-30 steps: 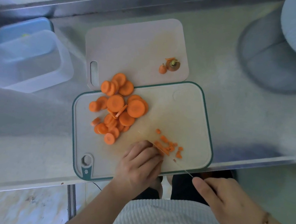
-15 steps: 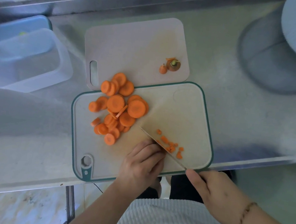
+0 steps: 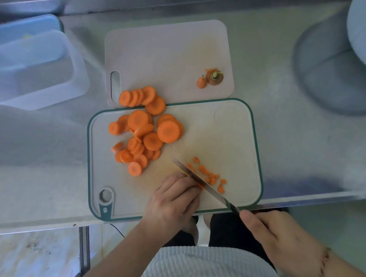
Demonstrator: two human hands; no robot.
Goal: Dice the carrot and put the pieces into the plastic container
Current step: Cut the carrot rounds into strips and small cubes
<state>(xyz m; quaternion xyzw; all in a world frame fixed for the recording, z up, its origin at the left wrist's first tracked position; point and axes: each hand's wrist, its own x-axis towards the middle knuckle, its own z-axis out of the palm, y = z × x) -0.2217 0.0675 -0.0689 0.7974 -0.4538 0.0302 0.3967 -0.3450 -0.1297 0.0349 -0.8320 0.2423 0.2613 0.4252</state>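
The left hand point(image 3: 175, 201) curled its fingers over a bit of carrot point(image 3: 201, 186) on the green-edged board point(image 3: 234, 130). The right hand point(image 3: 273, 233) gripped the knife point(image 3: 204, 185), its blade beside those fingers. Round carrot slices point(image 3: 144, 132) lay farther up the board. The plastic container point(image 3: 32, 68) sat on the desk point(image 3: 30, 157), well apart.

Between the green-rimmed board point(image 3: 254, 131) and the container point(image 3: 34, 68) at far left lies bare steel counter point(image 3: 31, 150), open for a hand. The heap of carrot slices point(image 3: 142, 132) crowds the board's left half; the knife point(image 3: 204, 185) lies slantwise across its near part. A grey bowl point(image 3: 331, 70) blocks the far right.
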